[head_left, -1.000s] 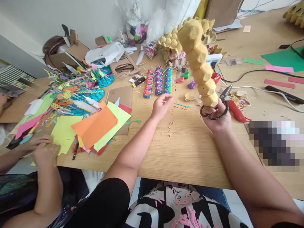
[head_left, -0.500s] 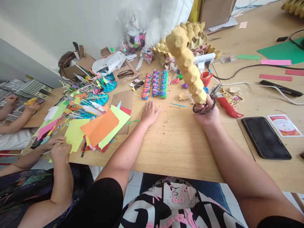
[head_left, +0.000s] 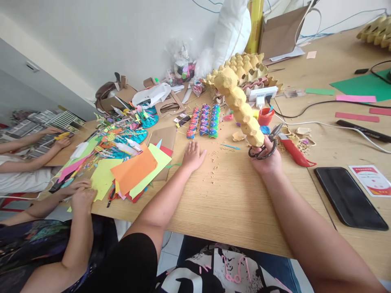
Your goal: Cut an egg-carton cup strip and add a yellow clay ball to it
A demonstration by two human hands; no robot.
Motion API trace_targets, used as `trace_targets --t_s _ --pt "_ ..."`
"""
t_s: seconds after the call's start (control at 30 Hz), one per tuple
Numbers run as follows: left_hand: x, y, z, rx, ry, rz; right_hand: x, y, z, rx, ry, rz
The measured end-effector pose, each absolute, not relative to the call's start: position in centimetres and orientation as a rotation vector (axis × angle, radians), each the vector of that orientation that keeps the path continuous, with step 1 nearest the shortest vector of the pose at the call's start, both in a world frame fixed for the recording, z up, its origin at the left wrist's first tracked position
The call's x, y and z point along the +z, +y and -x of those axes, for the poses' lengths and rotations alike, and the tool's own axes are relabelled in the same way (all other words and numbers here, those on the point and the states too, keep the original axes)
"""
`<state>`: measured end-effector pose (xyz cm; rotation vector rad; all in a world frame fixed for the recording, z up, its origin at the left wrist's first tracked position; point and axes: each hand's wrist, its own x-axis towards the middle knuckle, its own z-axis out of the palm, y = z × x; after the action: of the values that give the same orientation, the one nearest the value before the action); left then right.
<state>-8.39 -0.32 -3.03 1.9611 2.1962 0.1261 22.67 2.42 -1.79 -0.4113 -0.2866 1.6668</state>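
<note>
The wooden table (head_left: 235, 203) is spreading under everything in front of me. At my left side another person (head_left: 73, 252) is sitting, with both hands near the edge of the yellow paper (head_left: 102, 177). At the back, the yellowish egg trays (head_left: 244, 65) are lying in a pile against a white bag (head_left: 233, 28). Before them the long egg-carton strip (head_left: 240, 108) is leaning to the left, above the table; its lower end is sitting in my right hand (head_left: 267, 158). An orange sheet (head_left: 134, 167) is lying over other coloured papers at the left.

My right hand is closing its fingers around the strip's end, and at the same time it is carrying the black-handled scissors (head_left: 277, 129), whose blades are pointing up and to the right. My left hand (head_left: 193, 156) is resting palm down on the table, with fingers extended and thumb apart, and it is holding nothing. Beside the right forearm a black phone (head_left: 350, 197) is lying. Just beyond my left fingers, three painted strips (head_left: 204, 122) are standing side by side. Behind the scissors a red cup (head_left: 265, 118) is standing. Small crumbs (head_left: 214, 167) are lying scattered between my hands.
</note>
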Motion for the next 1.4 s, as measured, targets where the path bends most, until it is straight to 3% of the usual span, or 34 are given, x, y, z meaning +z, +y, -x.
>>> trace_targets --t_s 0.2,0.43,0.67,0.9,1.1,1.4 --pt "-3.8 -2.6 7.9 0.053 1.611 -2.369 -1.4 2.4 -22.4 1.659 -0.196 0.423" --pt "-2.7 1.7 8.6 0.050 1.987 -2.139 -1.4 2.4 -22.0 1.659 -0.241 0.451" --pt "-3.0 -1.4 6.8 0.033 1.308 -2.531 -1.4 2.5 -22.2 1.676 -0.295 0.462" --pt "-2.9 1.1 6.2 0.120 1.663 -2.336 -1.4 2.4 -21.9 1.655 -0.265 0.502" --pt "-2.6 -1.8 5.3 0.043 1.341 -2.496 -1.2 2.3 -22.0 1.667 -0.282 0.532" --pt "-3.4 -6.5 4.1 0.407 1.361 -2.364 -1.2 2.4 -22.2 1.642 -0.274 0.558"
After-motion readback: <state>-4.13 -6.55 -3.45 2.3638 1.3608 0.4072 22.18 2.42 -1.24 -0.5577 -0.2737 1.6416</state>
